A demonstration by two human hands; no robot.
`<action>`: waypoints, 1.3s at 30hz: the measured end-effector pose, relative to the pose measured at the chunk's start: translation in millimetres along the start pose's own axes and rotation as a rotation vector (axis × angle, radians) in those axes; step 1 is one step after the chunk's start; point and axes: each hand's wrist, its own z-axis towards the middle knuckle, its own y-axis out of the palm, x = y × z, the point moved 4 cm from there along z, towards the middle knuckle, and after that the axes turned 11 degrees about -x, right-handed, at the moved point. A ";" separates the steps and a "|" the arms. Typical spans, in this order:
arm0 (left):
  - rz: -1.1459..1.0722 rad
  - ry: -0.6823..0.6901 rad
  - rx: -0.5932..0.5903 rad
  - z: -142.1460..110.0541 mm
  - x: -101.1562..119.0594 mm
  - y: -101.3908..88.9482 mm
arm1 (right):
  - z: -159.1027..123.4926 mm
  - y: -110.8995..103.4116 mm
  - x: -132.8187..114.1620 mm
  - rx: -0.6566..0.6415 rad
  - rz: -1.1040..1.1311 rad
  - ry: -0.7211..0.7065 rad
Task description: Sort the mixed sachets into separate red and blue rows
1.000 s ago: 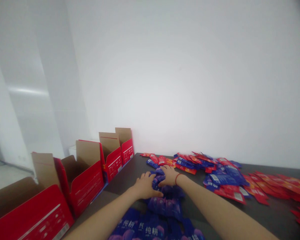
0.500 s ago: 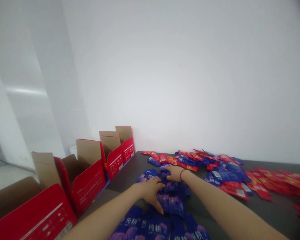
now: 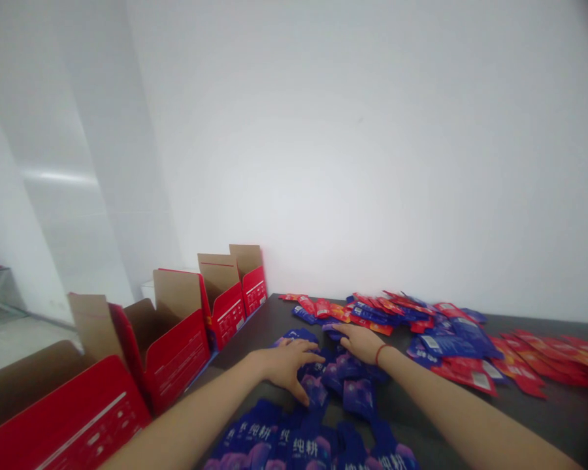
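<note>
My left hand [image 3: 290,365] lies over several blue-purple packets [image 3: 315,390] in the middle of the dark table, its fingers spread and thumb apart. To its right, my right hand [image 3: 360,343], with a red cord at the wrist, reaches over the same packets. Its fingers stretch out to the left across a purple packet [image 3: 331,328] at the far side of the group; its palm side is hidden. Closer to me, overlapping blue packets [image 3: 304,447] with white characters lie in a row, cut off by the lower picture edge.
Open red cardboard boxes [image 3: 174,359] line the table's left edge, flaps up. Mixed red and blue packets [image 3: 382,310] lie in a heap near the white wall [image 3: 372,163]. More red packets [image 3: 553,359] spread along the right of the dark table [image 3: 255,333].
The purple packets between my hands have shifted apart and lie more loosely. My left hand has spread its fingers wider; my right hand has slid slightly right. The view has turned a little left.
</note>
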 end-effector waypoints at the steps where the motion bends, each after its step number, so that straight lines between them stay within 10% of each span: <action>1: 0.009 0.016 -0.020 -1.7 0.6 0.7 | -2.1 -1.1 0.7 0.007 0.010 0.002; 19: 0.056 -0.192 0.240 32.9 -3.5 24.4 | -29.3 16.1 -10.1 0.112 -0.005 0.138; 26: 0.162 0.066 0.192 21.6 20.2 7.8 | -30.3 13.2 -9.3 0.122 -0.001 0.147; 31: 0.235 0.010 0.087 16.5 -3.2 5.0 | -31.6 13.7 -8.3 0.122 0.006 0.149; 39: 0.286 -0.154 0.280 24.0 -12.9 15.6 | -26.9 11.7 -5.8 0.129 -0.002 0.120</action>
